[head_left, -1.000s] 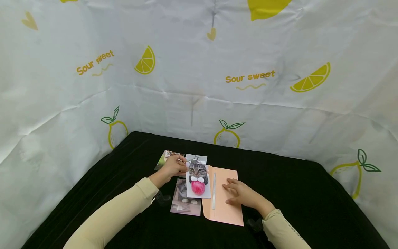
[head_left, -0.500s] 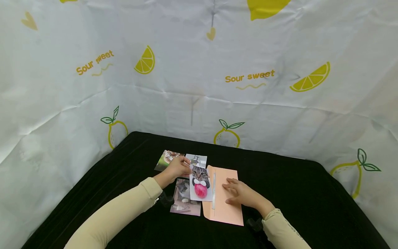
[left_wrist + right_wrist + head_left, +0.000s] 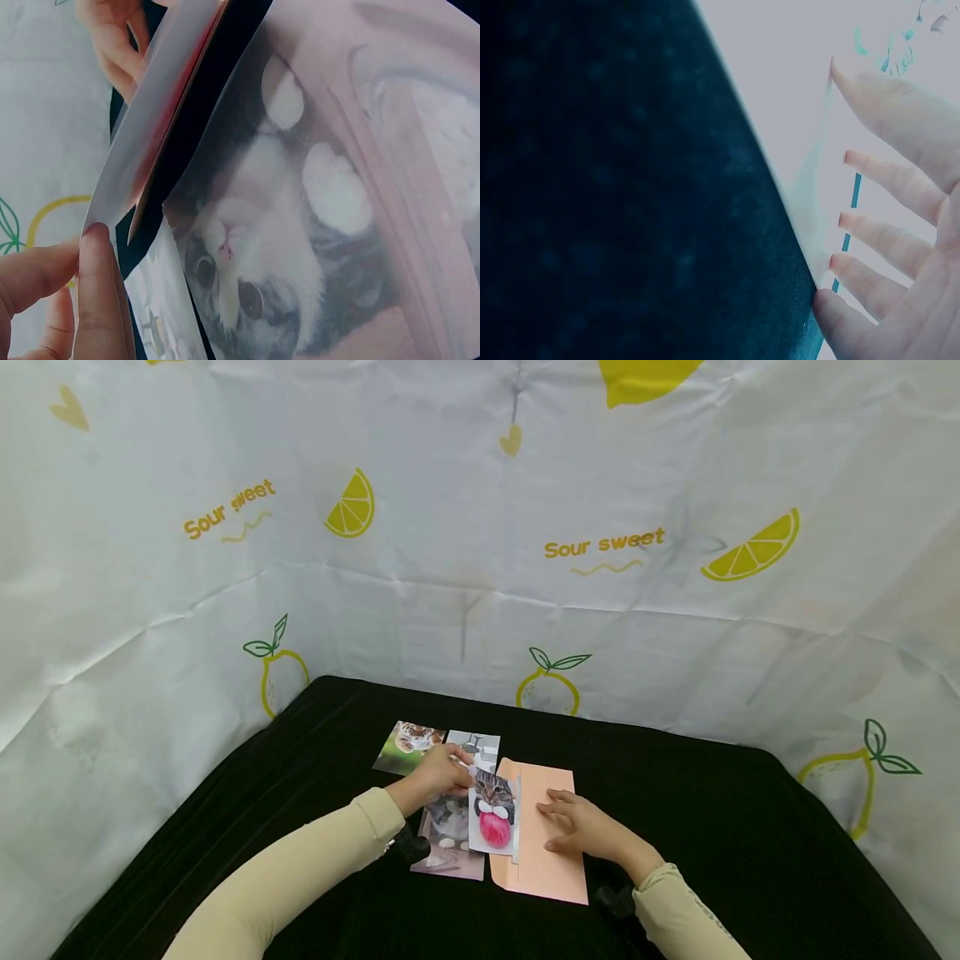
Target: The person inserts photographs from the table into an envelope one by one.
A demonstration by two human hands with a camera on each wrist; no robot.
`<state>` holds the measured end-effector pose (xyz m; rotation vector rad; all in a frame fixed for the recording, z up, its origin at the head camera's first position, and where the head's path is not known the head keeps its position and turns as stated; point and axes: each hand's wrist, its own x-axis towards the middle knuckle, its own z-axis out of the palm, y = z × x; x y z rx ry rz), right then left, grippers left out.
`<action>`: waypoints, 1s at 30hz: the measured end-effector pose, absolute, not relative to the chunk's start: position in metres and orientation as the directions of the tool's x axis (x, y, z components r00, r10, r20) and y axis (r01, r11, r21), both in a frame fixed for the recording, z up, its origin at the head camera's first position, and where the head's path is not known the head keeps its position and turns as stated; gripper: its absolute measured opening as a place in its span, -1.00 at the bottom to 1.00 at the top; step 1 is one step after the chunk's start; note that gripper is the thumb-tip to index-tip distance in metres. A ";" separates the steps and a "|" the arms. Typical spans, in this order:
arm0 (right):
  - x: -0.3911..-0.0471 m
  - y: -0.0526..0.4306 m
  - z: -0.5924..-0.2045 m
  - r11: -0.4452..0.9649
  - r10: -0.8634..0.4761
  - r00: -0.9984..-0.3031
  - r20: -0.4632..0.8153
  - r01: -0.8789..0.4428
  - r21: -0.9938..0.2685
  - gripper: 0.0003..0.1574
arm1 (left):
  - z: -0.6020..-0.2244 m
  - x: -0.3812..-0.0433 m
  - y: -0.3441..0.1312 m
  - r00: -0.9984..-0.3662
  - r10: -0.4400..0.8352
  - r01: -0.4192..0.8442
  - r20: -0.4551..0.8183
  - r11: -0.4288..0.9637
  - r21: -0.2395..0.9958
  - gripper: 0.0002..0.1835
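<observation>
Over the peach envelope's (image 3: pixel 534 839) left edge, my left hand (image 3: pixel 435 772) pinches the cat-and-pink-ball photo (image 3: pixel 492 818) by its upper-left edge, just shifted right and nearer me, so it now covers much of the pale strip, probably nearing the opening; can't tell if its edge is under. My right hand (image 3: pixel 588 828) rests fingers spread on the envelope. Kitten photo (image 3: pixel 452 862), tiger photo (image 3: pixel 411 747) and whitish photo (image 3: pixel 483 747) crowd the envelope's left; black cloth (image 3: pixel 690 810) to its right leaves room.
</observation>
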<state>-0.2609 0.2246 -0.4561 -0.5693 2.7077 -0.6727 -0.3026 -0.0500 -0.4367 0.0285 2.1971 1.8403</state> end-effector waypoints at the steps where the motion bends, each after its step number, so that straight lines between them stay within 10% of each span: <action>1: -0.261 0.225 -0.456 0.812 -0.443 -0.878 -0.182 -0.307 -0.496 -0.23 | -0.437 -0.302 -0.049 -0.962 0.189 -0.158 -0.196 0.198 0.967 -0.70; 30: -0.262 0.227 -0.455 0.797 -0.473 -0.865 -0.168 -0.339 -0.501 -0.23 | -0.440 -0.282 -0.034 -0.931 0.301 -0.113 -0.208 0.302 0.946 -0.34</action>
